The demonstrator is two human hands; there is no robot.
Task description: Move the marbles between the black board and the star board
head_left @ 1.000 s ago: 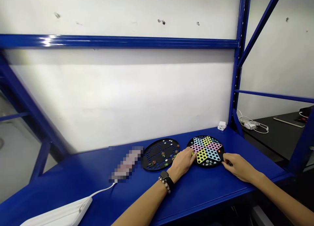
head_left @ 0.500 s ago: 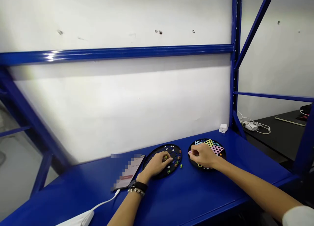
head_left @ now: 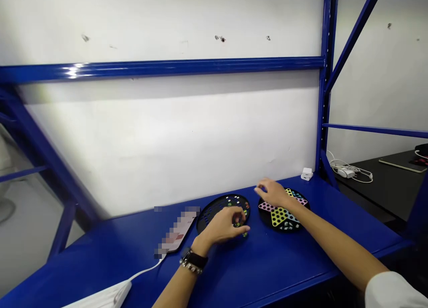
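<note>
My left hand [head_left: 224, 224] is over the front right part of a round black tray [head_left: 204, 211] with holes and several marbles. Its fingers are curved, with thumb and fingertips apart. Close to the thumb, just off the tray, lies a green marble [head_left: 245, 235] on the blue table. My right hand [head_left: 274, 193] is raised over the back left edge of a Chinese checkers board [head_left: 279, 216] with a coloured star. Its thumb and fingertips come together in a pinch; anything between them is too small to make out. The wrist and forearm cover part of the board.
A phone [head_left: 180, 234] lies left of the tray, its white cable running to a white power strip [head_left: 115, 294]. A white charger [head_left: 306, 174] stands at the back right. Blue frame posts [head_left: 323, 112] and a white wall bound the table.
My right hand has moved back and up, from over the board's left side to its far edge. My left hand has shifted right and forward off the tray's middle, spreading its fingers near the green marble.
</note>
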